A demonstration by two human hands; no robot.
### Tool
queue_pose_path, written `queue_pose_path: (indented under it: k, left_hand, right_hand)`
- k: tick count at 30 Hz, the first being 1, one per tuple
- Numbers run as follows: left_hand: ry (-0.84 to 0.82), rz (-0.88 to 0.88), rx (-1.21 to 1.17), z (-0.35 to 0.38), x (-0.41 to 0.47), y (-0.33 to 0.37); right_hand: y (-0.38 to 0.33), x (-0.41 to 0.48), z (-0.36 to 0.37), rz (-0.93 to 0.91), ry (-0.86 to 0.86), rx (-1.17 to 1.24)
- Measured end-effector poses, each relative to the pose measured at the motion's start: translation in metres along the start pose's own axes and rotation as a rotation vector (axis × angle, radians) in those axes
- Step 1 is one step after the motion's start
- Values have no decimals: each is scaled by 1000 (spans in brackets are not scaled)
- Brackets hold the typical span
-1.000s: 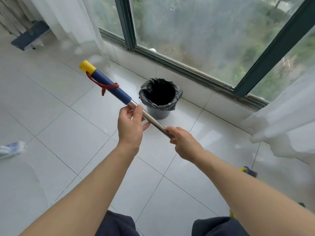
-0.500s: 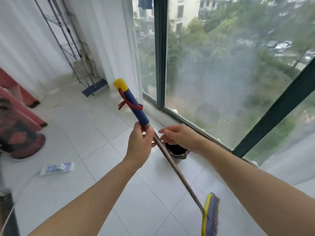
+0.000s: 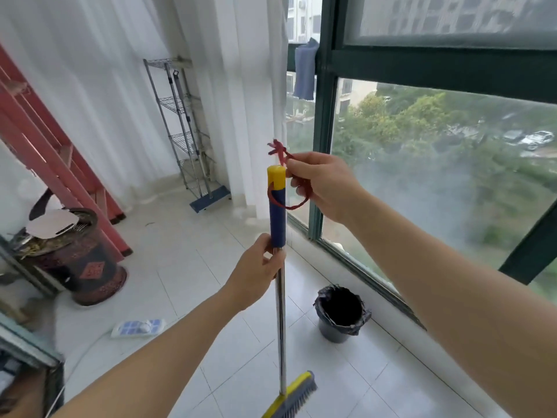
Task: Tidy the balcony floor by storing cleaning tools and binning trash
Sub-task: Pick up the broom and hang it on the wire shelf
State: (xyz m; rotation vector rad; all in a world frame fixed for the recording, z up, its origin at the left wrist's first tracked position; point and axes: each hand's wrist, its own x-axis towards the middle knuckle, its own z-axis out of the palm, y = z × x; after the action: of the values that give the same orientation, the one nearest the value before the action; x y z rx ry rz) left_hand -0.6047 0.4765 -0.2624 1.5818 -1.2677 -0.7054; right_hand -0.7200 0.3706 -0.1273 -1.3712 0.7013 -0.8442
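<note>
A long-handled floor brush stands upright in front of me: metal pole [image 3: 281, 327], blue grip with yellow cap [image 3: 276, 188], yellow and grey brush head [image 3: 294, 396] at the floor. My left hand [image 3: 256, 273] is closed around the pole just under the blue grip. My right hand [image 3: 322, 185] pinches the red string loop [image 3: 281, 153] tied at the cap and holds it up beside the handle top. A dark bin with a black bag [image 3: 340, 313] sits on the floor by the window, right of the pole.
A wire shelf rack [image 3: 184, 128] stands in the far corner with a flat mop head [image 3: 211, 199] at its foot. A red ladder [image 3: 60, 164] and a dark round stool [image 3: 81, 260] stand at left. A white and blue power strip [image 3: 138, 327] lies on the tiles. White curtains hang behind.
The brush went from tilted across my view to upright. My right hand left the pole and took the red string at the cap. My view lifted toward the corner.
</note>
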Motion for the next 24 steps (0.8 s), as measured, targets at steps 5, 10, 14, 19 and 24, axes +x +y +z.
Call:
queue_pose_path:
  k: [5, 10, 14, 19, 24]
  left_hand:
    - [4, -30, 30, -33, 7, -26]
    - [1, -68, 84, -71, 16, -43]
    - [9, -119, 64, -104, 22, -52]
    - [73, -51, -24, -139, 27, -42]
    - [163, 11, -94, -164, 36, -29]
  right_hand:
    - [-17, 0, 35, -126, 9, -164]
    - [-29, 8, 76, -230, 16, -166]
    - [-41, 22, 110, -308, 21, -123]
    - [-38, 40, 145, -307, -34, -69]
    - [-28, 54, 167, -295, -91, -76]
